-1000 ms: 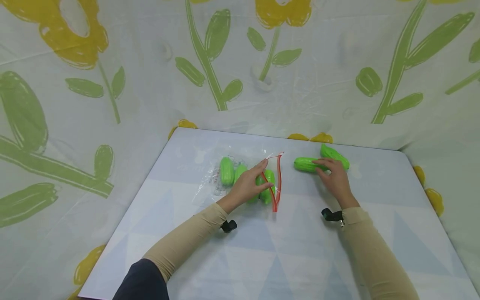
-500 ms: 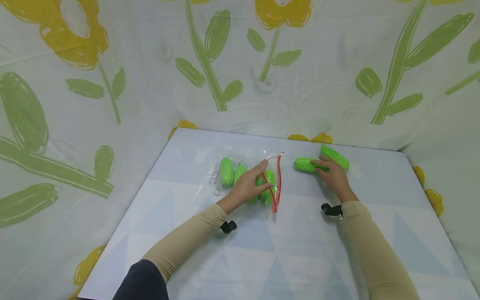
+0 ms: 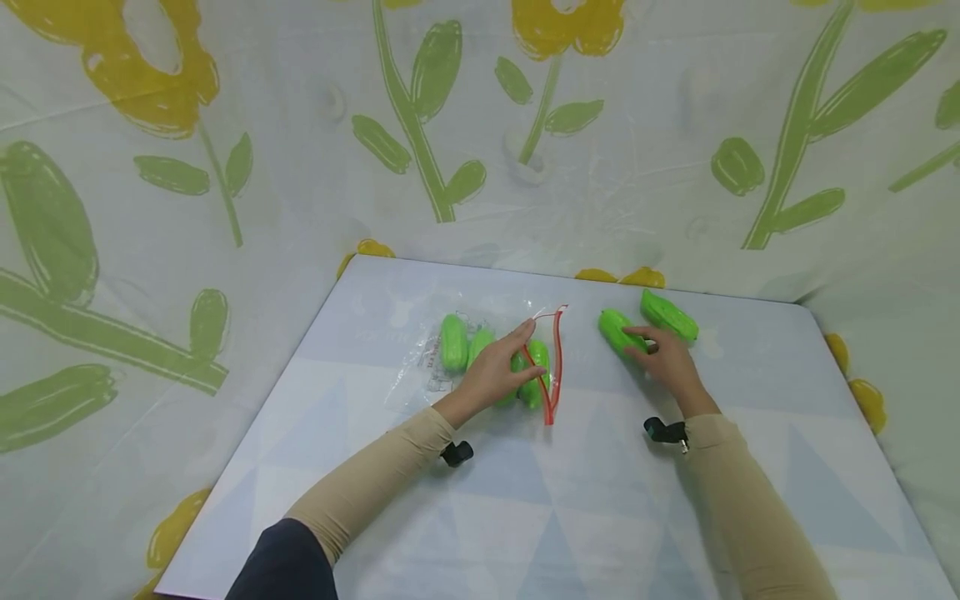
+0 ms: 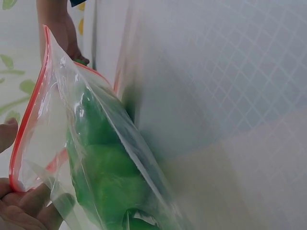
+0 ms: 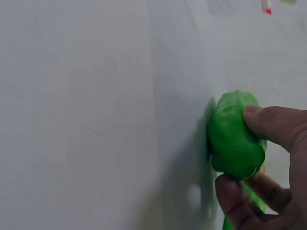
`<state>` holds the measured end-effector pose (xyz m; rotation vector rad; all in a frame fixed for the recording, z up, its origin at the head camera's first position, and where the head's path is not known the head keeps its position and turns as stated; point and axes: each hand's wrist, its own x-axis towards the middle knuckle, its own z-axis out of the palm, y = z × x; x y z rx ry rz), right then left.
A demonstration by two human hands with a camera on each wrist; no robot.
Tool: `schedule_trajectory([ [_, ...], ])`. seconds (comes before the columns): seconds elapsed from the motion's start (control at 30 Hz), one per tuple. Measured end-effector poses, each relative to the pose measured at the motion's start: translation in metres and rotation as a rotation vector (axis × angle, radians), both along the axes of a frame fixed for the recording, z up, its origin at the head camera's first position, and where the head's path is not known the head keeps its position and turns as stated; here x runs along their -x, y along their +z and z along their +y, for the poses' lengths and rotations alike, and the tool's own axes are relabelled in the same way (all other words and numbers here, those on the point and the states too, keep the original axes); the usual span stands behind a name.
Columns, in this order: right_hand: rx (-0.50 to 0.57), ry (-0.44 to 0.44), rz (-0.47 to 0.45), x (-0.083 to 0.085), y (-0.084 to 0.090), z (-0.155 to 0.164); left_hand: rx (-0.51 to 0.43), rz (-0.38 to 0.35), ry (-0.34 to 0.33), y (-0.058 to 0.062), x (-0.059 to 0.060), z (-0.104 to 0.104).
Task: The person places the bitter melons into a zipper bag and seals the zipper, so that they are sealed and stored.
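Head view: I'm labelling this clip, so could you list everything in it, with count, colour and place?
Table: 1, white and pale blue, below everything
Floral backdrop: sheets uncountable, white with yellow and green, around the table
Zip bag: 1, clear with red zip edge, on the table
Bagged cucumber-like vegetables: at least 3, green, partly hidden
Held cucumber-like vegetable: 1, green, right of the bag
Loose cucumber-like vegetable: 1, green, farther right
Wrist cameras: 2, black, one per wrist
Forearm sleeves: 2, beige
Upper-arm sleeve: 1, navy, left
Left hand: 1, bare, at the red zip edge
Right hand: 1, bare, pinching the held vegetable
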<state>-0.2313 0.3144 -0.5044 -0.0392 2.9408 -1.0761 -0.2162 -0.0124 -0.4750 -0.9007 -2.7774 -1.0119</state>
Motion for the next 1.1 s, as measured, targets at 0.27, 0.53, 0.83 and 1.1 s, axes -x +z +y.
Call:
schedule_trajectory([
  [0.27,-0.025,-0.026,-0.034,-0.027,0.001,-0.019,-0.008,0.006,0.006,0.001,0.0,-0.002],
  [0.53,-0.037,-0.031,-0.072,-0.049,0.003,-0.031,-0.004,-0.019,0.003,-0.002,0.001,-0.002],
  [0.83,-0.014,-0.032,-0.074,-0.07,0.006,-0.042,-0.01,0.001,-0.004,-0.001,0.001,0.0],
  [1.1,-0.009,-0.032,-0.071,-0.077,0.007,-0.048,-0.007,-0.008,0.001,0.0,0.001,0.0],
])
